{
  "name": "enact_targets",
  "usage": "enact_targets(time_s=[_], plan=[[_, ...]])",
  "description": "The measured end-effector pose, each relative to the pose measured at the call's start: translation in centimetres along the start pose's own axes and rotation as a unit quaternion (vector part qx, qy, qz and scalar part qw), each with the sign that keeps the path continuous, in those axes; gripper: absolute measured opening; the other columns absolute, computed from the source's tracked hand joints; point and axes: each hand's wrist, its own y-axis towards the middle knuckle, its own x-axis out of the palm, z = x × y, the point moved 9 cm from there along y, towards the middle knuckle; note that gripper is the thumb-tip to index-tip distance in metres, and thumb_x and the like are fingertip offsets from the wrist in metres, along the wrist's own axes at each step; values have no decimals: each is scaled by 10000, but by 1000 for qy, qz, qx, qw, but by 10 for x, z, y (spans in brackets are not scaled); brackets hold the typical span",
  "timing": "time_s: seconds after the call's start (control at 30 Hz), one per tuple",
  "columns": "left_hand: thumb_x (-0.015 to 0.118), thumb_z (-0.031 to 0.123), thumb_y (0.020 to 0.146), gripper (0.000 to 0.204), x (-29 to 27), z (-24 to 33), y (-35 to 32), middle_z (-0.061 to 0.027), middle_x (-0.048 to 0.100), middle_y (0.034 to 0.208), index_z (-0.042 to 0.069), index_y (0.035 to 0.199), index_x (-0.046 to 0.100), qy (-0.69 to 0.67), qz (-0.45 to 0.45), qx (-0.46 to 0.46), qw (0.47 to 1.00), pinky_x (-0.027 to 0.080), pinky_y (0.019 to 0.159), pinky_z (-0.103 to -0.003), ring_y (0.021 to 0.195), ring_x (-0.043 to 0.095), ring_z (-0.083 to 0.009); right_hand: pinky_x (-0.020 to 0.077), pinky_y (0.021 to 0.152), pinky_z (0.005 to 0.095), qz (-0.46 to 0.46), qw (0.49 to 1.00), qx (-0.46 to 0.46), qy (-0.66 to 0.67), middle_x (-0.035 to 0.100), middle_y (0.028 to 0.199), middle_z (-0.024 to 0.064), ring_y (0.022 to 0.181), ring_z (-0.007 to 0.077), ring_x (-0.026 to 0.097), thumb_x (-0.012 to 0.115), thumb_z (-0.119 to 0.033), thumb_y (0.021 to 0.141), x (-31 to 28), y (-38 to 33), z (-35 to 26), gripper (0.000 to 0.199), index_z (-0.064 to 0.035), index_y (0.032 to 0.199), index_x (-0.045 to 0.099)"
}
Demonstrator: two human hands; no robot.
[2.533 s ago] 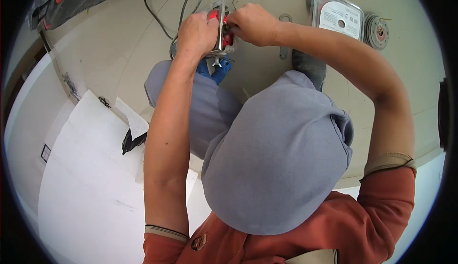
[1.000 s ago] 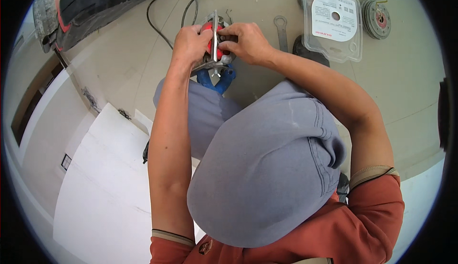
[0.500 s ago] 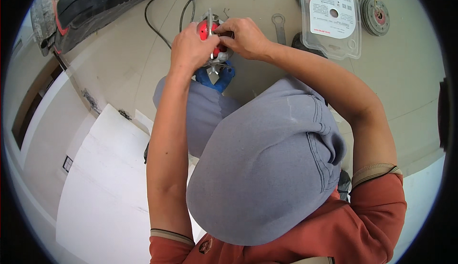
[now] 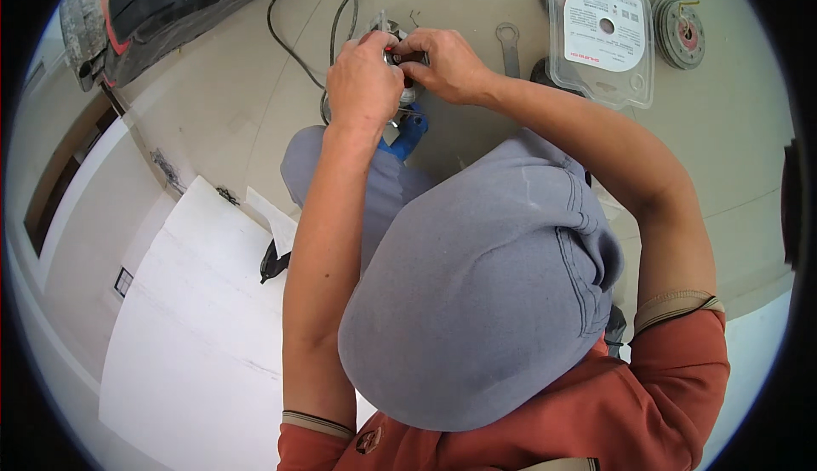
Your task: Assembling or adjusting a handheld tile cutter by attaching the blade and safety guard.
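Note:
Both my hands are at a corded power tool (image 4: pixel 409 95) with red and metal parts on the floor at the top centre; it looks like a small hand-held cutter. My left hand (image 4: pixel 364 88) lies over its left side with the fingers curled, hiding most of the red housing. From the right, my right hand (image 4: pixel 444 67) pinches at the tool's upper part, thumb and fingers close to my left fingertips. Whatever small part sits between the fingers is hidden. A blue piece (image 4: pixel 410 133) shows just below; I cannot tell whether it belongs to the tool.
Right of my hands lie a flat metal spanner (image 4: pixel 508 48), a clear plastic disc case (image 4: pixel 601 37) and a stack of discs (image 4: pixel 681 34). A dark cable (image 4: pixel 277 28) loops on the left. Beyond it stands a bulky black-and-red object (image 4: pixel 170 7). A white board (image 4: pixel 196 301) lies lower left.
My left hand has shifted right over the tool and now covers the red housing and metal plate that showed before. My right hand stays at the same part. The view has moved slightly.

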Motion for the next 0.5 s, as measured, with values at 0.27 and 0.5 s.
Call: enact_targets(time_s=[0.27,0.5], plan=[[699,176,790,318,-3,8,0,-176,700,1024,145,1106,715,102,-35,6,994,529,872,-477,991,670,-364,546,786,383,-75,983,148,80,734,919,183,798,310,685,670,-203,926,-11,1,29,244,0,1038,747],[671,168,799,261,-6,15,10,-213,715,944,99,1046,717,144,-85,40,985,546,856,-486,963,686,-376,534,737,450,-137,982,83,-96,712,846,212,774,376,675,657,-304,927,2,18,-4,297,-29,967,762]])
